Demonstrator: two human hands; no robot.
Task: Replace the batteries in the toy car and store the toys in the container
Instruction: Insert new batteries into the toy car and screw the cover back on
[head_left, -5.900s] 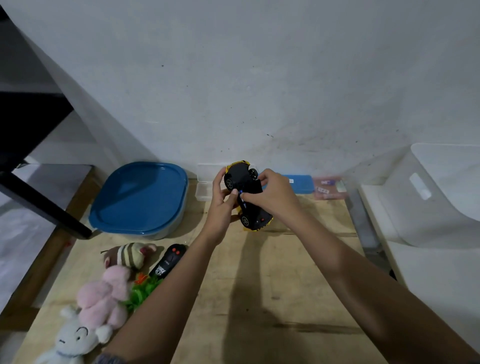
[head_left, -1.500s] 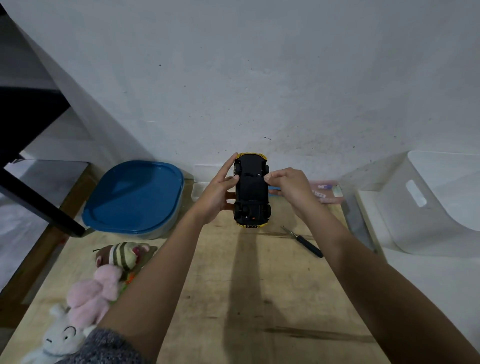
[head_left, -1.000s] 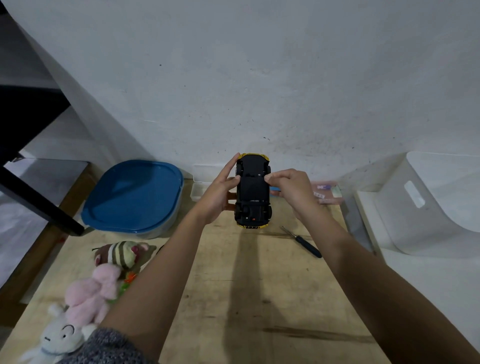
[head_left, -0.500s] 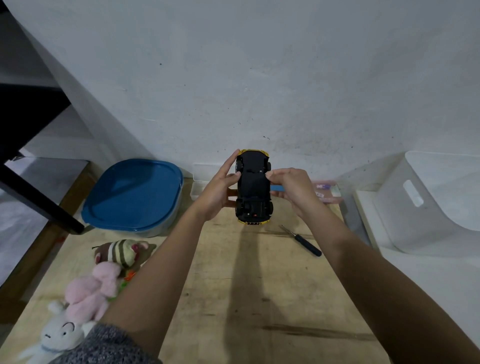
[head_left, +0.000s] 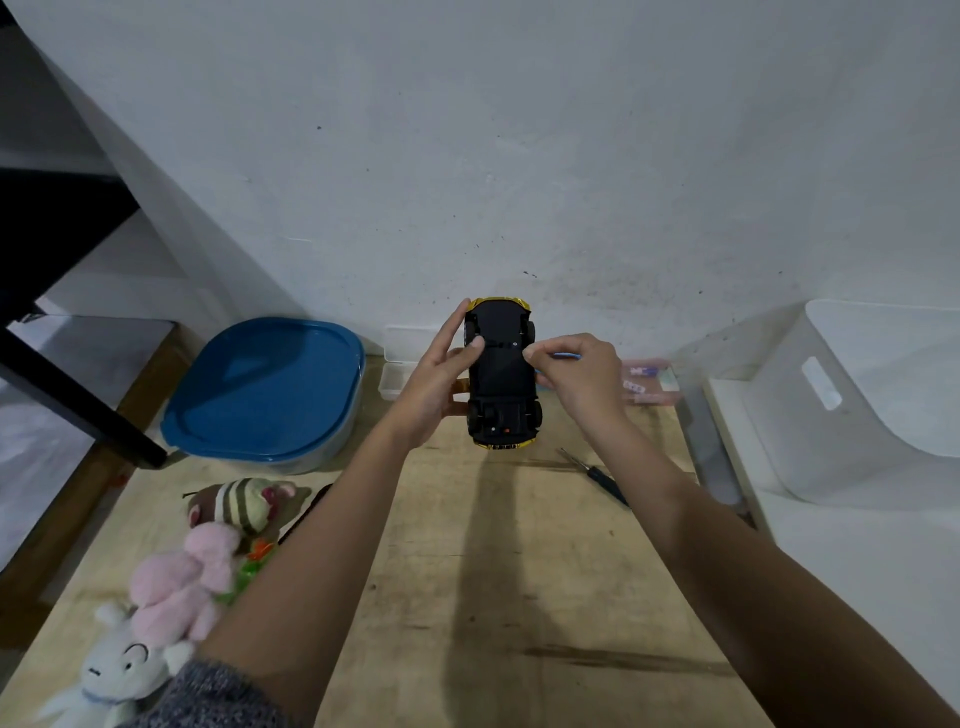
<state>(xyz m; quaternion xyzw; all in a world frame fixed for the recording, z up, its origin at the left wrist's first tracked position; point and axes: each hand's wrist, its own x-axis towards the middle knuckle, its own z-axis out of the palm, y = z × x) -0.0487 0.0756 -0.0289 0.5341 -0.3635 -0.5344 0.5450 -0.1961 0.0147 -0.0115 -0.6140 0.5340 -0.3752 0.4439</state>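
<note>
Left hand (head_left: 439, 382) grips the toy car (head_left: 501, 379) by its left flank, thumb on the black underside. Right hand (head_left: 579, 379) pinches at the right edge, fingers curled. Car is held between both hands above the table (head_left: 571, 597), belly up, long axis running away toward the wall. Screwdriver (head_left: 605, 483) lies below the right wrist, nearer that hand.

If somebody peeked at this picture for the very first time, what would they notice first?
Probably the black toy car with yellow edges, held up in the middle between the left hand and the right hand, underside facing us. After that, the big blue-lidded container by the wall on the left, and the plush toys lined up at the near left corner of the wooden table.
</note>
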